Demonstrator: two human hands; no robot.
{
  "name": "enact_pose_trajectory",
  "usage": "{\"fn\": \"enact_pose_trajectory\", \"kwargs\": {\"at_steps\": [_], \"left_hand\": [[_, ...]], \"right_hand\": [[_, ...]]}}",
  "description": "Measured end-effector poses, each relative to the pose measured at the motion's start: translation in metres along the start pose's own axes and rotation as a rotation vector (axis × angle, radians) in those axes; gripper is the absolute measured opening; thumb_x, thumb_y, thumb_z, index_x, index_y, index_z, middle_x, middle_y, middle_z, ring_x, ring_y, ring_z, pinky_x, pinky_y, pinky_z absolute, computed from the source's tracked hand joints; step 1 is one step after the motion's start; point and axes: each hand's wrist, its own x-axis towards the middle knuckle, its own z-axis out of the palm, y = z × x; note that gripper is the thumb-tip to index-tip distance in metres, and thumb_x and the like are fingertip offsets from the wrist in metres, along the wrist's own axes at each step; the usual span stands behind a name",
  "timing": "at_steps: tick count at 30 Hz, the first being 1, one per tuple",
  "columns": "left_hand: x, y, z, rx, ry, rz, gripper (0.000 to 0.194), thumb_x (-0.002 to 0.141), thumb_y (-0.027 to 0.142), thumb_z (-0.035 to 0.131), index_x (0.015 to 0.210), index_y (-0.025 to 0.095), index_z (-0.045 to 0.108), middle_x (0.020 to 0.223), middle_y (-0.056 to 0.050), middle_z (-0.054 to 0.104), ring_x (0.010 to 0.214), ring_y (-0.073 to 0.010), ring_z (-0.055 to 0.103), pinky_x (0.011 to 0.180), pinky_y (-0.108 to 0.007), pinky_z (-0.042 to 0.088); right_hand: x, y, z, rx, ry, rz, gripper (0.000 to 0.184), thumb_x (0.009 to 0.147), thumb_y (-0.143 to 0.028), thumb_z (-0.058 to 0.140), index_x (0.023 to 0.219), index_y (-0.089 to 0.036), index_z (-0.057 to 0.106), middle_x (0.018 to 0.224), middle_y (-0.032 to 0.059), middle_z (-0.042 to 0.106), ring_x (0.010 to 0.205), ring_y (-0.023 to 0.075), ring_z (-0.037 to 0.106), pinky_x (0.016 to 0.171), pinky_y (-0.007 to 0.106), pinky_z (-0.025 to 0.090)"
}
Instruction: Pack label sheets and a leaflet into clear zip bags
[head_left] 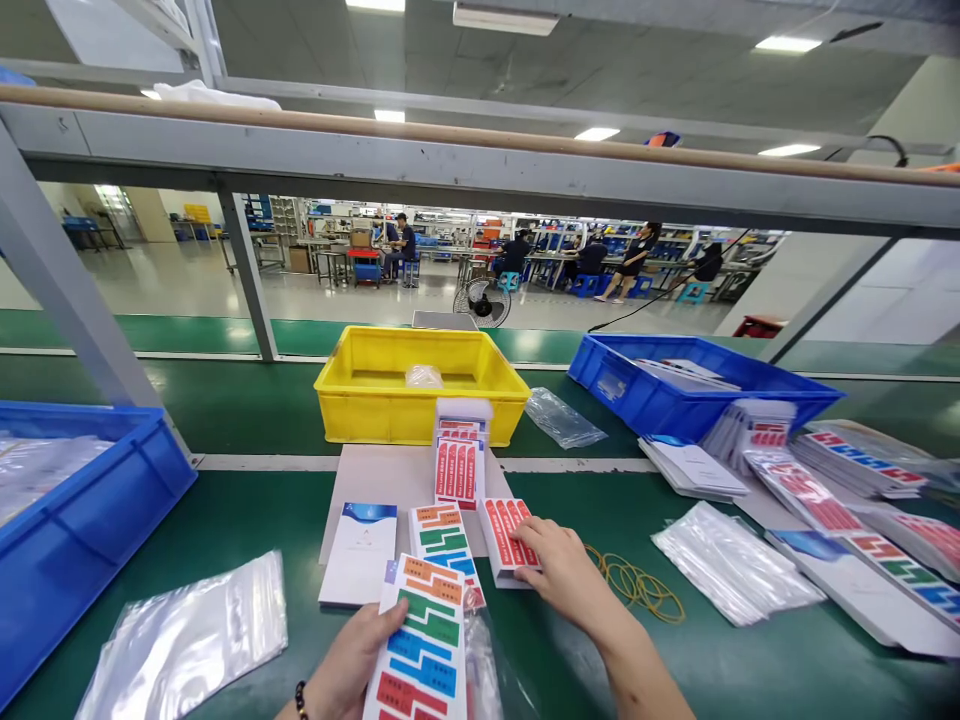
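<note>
My left hand grips a multicoloured label sheet at the bottom centre, with a clear plastic bag against its right edge. My right hand rests its fingers on a stack of red label sheets lying on the green belt; the fingers are curled onto the stack's near edge. Between the hands lie another coloured sheet stack and a white booklet stack. An upright bundle of red labels stands just beyond.
A yellow bin stands ahead, a blue bin at right, another blue bin at left. Clear bags lie near left, more bags and label stacks at right. Rubber bands lie beside my right wrist. People sit at distant benches.
</note>
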Motion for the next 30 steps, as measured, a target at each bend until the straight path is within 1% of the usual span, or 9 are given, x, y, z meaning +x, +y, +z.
{"fn": "enact_pose_trajectory", "kwargs": {"at_steps": [4, 7, 9, 12, 15, 17, 19, 26, 30], "left_hand": [[0.001, 0.000, -0.002, 0.055, 0.039, -0.010, 0.027, 0.075, 0.025, 0.063, 0.093, 0.006, 0.055, 0.082, -0.016, 0.071, 0.081, -0.0293, 0.067, 0.076, -0.037, 0.051], [0.000, 0.002, 0.000, 0.062, 0.058, 0.008, 0.023, 0.078, 0.024, 0.060, 0.091, 0.006, 0.056, 0.081, -0.016, 0.071, 0.078, -0.0282, 0.067, 0.072, -0.036, 0.052], [0.000, 0.003, 0.004, 0.065, 0.084, 0.029, 0.018, 0.079, 0.023, 0.058, 0.087, 0.007, 0.056, 0.077, -0.015, 0.071, 0.074, -0.0275, 0.068, 0.068, -0.034, 0.053], [-0.002, 0.003, 0.010, 0.083, 0.119, 0.031, 0.015, 0.078, 0.021, 0.059, 0.085, 0.008, 0.056, 0.073, -0.014, 0.071, 0.070, -0.0270, 0.068, 0.064, -0.033, 0.054], [-0.003, 0.003, 0.012, 0.116, 0.150, 0.024, 0.017, 0.080, 0.022, 0.056, 0.089, 0.008, 0.055, 0.073, -0.014, 0.071, 0.070, -0.0268, 0.068, 0.064, -0.033, 0.054], [-0.004, 0.003, 0.011, 0.136, 0.160, 0.029, 0.019, 0.080, 0.023, 0.057, 0.090, 0.008, 0.054, 0.074, -0.014, 0.071, 0.071, -0.0269, 0.068, 0.065, -0.034, 0.054], [-0.004, 0.003, 0.009, 0.146, 0.152, 0.041, 0.021, 0.077, 0.025, 0.060, 0.090, 0.008, 0.054, 0.074, -0.014, 0.071, 0.072, -0.0273, 0.068, 0.065, -0.034, 0.054], [-0.006, 0.003, 0.010, 0.132, 0.133, 0.052, 0.032, 0.065, 0.028, 0.073, 0.086, 0.010, 0.056, 0.076, -0.013, 0.072, 0.073, -0.0279, 0.068, 0.064, -0.033, 0.054], [-0.004, 0.004, 0.007, 0.115, 0.125, 0.054, 0.033, 0.064, 0.028, 0.074, 0.085, 0.009, 0.057, 0.077, -0.013, 0.072, 0.072, -0.0278, 0.068, 0.064, -0.033, 0.054]], "right_hand": [[0.000, 0.006, -0.002, 0.018, -0.020, -0.013, 0.021, 0.076, -0.021, 0.054, 0.096, -0.024, 0.057, 0.103, 0.0052, 0.060, 0.094, 0.0225, 0.052, 0.079, 0.036, 0.036], [0.001, 0.004, -0.001, -0.003, 0.010, -0.024, 0.016, 0.076, -0.028, 0.056, 0.092, -0.024, 0.058, 0.099, 0.0049, 0.060, 0.091, 0.0219, 0.053, 0.077, 0.035, 0.036], [0.002, -0.002, 0.003, -0.056, 0.063, -0.005, 0.017, 0.076, -0.037, 0.056, 0.084, -0.022, 0.059, 0.093, 0.0055, 0.060, 0.086, 0.0220, 0.054, 0.074, 0.034, 0.037], [0.007, -0.015, 0.017, -0.198, 0.189, 0.088, 0.028, 0.078, -0.046, 0.054, 0.072, -0.018, 0.057, 0.081, 0.0080, 0.060, 0.079, 0.0240, 0.053, 0.069, 0.035, 0.037], [0.012, -0.025, 0.030, -0.297, 0.311, 0.164, 0.022, 0.078, -0.038, 0.055, 0.071, -0.017, 0.056, 0.080, 0.0107, 0.060, 0.081, 0.0265, 0.053, 0.069, 0.034, 0.038], [0.014, -0.028, 0.035, -0.308, 0.338, 0.185, 0.014, 0.077, -0.030, 0.054, 0.071, -0.017, 0.055, 0.080, 0.0109, 0.060, 0.078, 0.0256, 0.054, 0.068, 0.033, 0.039], [0.015, -0.029, 0.036, -0.299, 0.329, 0.199, 0.013, 0.078, -0.027, 0.052, 0.070, -0.018, 0.055, 0.077, 0.0103, 0.060, 0.073, 0.0241, 0.055, 0.065, 0.031, 0.039], [0.015, -0.028, 0.024, -0.239, 0.226, 0.248, 0.028, 0.082, -0.032, 0.048, 0.059, -0.018, 0.057, 0.072, 0.0071, 0.061, 0.071, 0.0198, 0.058, 0.065, 0.027, 0.041], [0.012, -0.020, 0.018, -0.155, 0.193, 0.313, 0.024, 0.081, -0.033, 0.047, 0.070, -0.017, 0.061, 0.081, 0.0070, 0.062, 0.078, 0.0201, 0.057, 0.069, 0.028, 0.042]]}}
